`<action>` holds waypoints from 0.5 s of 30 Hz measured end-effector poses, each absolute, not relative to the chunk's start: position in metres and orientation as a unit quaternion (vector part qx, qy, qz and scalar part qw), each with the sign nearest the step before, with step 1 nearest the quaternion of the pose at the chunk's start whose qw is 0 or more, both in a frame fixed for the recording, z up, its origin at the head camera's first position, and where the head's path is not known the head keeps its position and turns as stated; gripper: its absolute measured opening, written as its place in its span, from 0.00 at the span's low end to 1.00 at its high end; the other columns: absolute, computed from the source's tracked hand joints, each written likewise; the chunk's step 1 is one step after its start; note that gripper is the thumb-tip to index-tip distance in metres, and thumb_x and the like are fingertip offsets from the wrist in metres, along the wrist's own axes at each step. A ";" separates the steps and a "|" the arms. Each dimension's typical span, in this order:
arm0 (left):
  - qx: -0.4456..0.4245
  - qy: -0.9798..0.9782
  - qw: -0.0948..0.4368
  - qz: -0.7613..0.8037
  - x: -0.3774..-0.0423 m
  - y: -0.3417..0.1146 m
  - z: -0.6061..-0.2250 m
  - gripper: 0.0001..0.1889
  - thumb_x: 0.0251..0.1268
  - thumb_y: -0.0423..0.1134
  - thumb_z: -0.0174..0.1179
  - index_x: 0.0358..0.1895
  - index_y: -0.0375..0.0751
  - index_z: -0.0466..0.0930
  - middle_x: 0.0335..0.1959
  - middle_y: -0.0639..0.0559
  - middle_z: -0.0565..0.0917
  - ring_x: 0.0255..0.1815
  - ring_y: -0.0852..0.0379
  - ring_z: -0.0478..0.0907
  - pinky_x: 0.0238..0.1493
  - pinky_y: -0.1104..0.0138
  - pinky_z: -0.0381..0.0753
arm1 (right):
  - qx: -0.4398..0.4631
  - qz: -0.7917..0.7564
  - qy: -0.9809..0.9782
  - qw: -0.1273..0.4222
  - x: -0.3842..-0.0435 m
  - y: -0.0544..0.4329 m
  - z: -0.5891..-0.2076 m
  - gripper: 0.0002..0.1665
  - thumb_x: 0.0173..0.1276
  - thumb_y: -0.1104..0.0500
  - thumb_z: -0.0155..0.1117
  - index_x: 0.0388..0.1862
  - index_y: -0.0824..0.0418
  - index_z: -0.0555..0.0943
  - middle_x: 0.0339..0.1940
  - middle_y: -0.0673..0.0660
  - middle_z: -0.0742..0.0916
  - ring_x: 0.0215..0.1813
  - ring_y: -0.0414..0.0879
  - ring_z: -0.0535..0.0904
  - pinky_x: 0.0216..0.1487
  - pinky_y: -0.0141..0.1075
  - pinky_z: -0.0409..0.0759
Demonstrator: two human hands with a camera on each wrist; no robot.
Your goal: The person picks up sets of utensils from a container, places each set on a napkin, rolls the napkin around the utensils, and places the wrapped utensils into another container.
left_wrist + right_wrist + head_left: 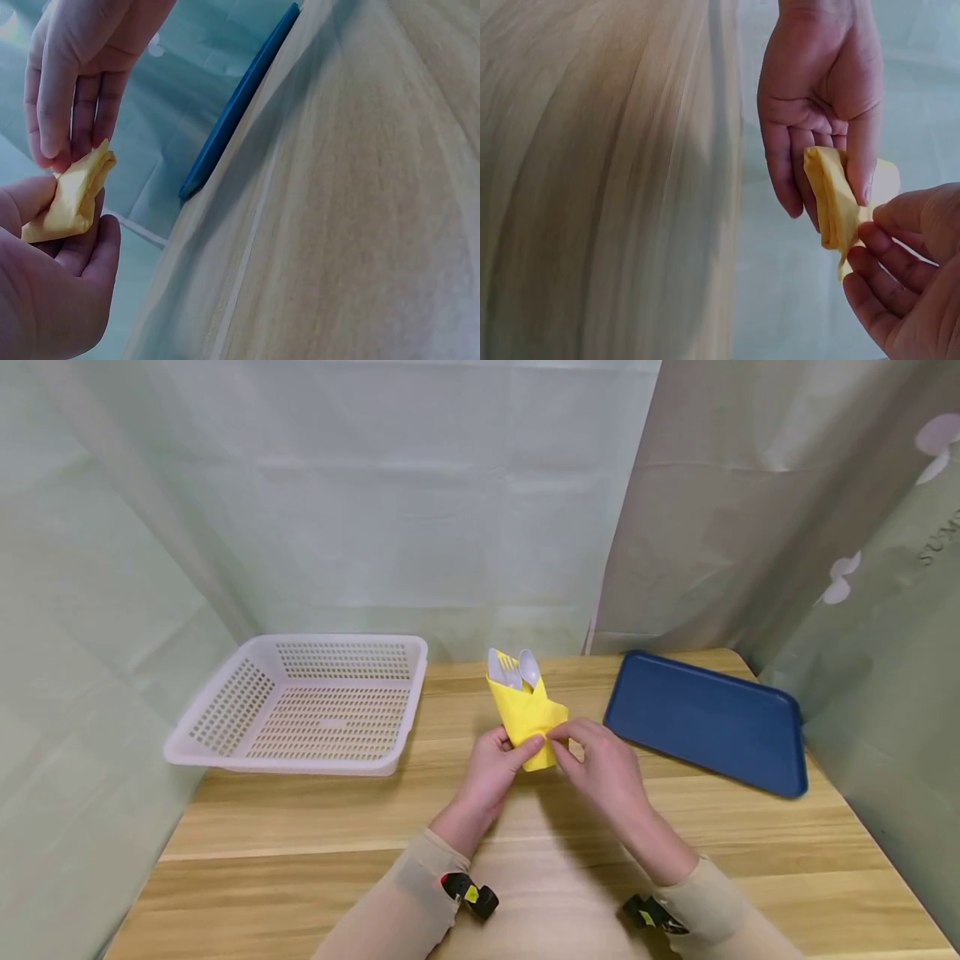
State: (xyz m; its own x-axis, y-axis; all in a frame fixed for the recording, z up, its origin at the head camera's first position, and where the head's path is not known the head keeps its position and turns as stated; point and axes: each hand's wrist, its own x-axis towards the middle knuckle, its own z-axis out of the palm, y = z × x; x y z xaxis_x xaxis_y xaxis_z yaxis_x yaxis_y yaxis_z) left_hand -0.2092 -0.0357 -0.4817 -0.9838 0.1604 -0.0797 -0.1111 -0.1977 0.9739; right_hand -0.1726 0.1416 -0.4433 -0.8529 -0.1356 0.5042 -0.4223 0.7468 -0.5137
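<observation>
A folded yellow napkin (525,714) is wrapped around pale plastic cutlery, held up over the table. Out of its top stick a fork (511,672), a spoon (529,668) and a flat pale piece (493,665) left of the fork; their lower parts are hidden inside. My left hand (491,768) grips the napkin low on its left side, thumb across the front and fingers behind. On the other side my right hand (603,768) pinches the napkin's edge between thumb and fingertips. The right wrist view shows the folded layers at the bundle's bottom end (826,199).
A white perforated plastic basket (408,727) stands at the left of the wooden table (300,843). To the right lies a blue tray (705,718). Pale curtains (420,510) hang behind and along both sides of the table.
</observation>
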 end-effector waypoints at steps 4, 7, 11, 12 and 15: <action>0.021 0.623 0.078 0.778 -0.209 -0.034 -0.482 0.18 0.76 0.35 0.73 0.61 0.27 0.87 0.54 0.41 0.92 0.50 0.58 0.88 0.52 0.66 0.87 | 0.119 0.347 -0.907 0.207 -0.174 0.140 -0.444 0.05 0.72 0.62 0.80 0.45 0.58 0.93 0.45 0.53 0.92 0.51 0.52 0.90 0.52 0.51 0.87; 0.023 0.621 0.078 0.780 -0.208 -0.033 -0.482 0.18 0.76 0.35 0.73 0.61 0.27 0.87 0.55 0.41 0.92 0.51 0.57 0.88 0.53 0.65 0.87 | 0.098 0.370 -0.903 0.196 -0.175 0.140 -0.446 0.05 0.72 0.62 0.80 0.45 0.58 0.93 0.45 0.53 0.91 0.50 0.52 0.89 0.53 0.51 0.87; 0.026 0.618 0.077 0.782 -0.207 -0.033 -0.482 0.18 0.76 0.34 0.73 0.62 0.27 0.86 0.56 0.40 0.91 0.52 0.57 0.88 0.54 0.64 0.87 | 0.088 0.392 -0.897 0.184 -0.177 0.142 -0.448 0.05 0.72 0.63 0.80 0.44 0.58 0.93 0.44 0.53 0.91 0.49 0.52 0.88 0.51 0.49 0.86; 0.026 0.618 0.076 0.782 -0.207 -0.034 -0.483 0.18 0.76 0.34 0.73 0.62 0.27 0.86 0.56 0.40 0.91 0.52 0.56 0.88 0.54 0.64 0.88 | 0.086 0.400 -0.895 0.179 -0.178 0.142 -0.449 0.04 0.72 0.63 0.80 0.44 0.58 0.93 0.44 0.53 0.91 0.48 0.52 0.87 0.51 0.49 0.86; 0.025 0.620 0.078 0.780 -0.207 -0.036 -0.483 0.19 0.76 0.34 0.72 0.63 0.28 0.86 0.57 0.41 0.91 0.53 0.56 0.88 0.55 0.64 0.88 | 0.074 0.426 -0.887 0.161 -0.180 0.141 -0.451 0.04 0.72 0.63 0.80 0.44 0.58 0.92 0.43 0.52 0.90 0.47 0.50 0.87 0.51 0.48 0.87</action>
State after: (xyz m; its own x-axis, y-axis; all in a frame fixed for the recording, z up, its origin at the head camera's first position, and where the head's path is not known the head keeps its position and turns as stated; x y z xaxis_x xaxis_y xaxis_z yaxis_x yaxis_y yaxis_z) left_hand -0.2067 -0.0358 -0.4827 -0.9865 0.1530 -0.0587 -0.0918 -0.2189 0.9714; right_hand -0.1803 0.1410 -0.4507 -0.9373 0.0055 0.3485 -0.2685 0.6261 -0.7321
